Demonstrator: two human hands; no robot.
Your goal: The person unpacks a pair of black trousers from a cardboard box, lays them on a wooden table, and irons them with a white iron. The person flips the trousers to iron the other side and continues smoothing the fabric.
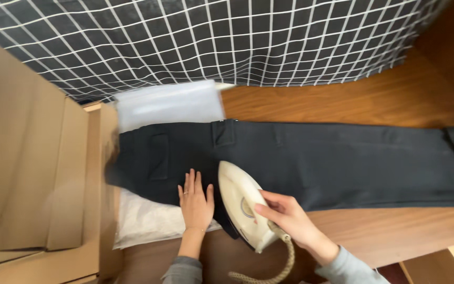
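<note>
1. Left hand (196, 202): flat, fingers spread wide, pressed palm-down on dark trousers (311, 160), holding nothing.
2. Right hand (288, 216): closed around handle of cream iron (243, 208), just beside the left hand.
3. Iron: resting on near edge of trousers, tip pointing away; braided cord (279, 268) trailing toward the body.
4. Trousers: laid flat across wooden table (342, 102), waist end over white cloth (153, 221).
5. Nearby: cardboard box (32, 173) at left; checked fabric (227, 37) beyond.
</note>
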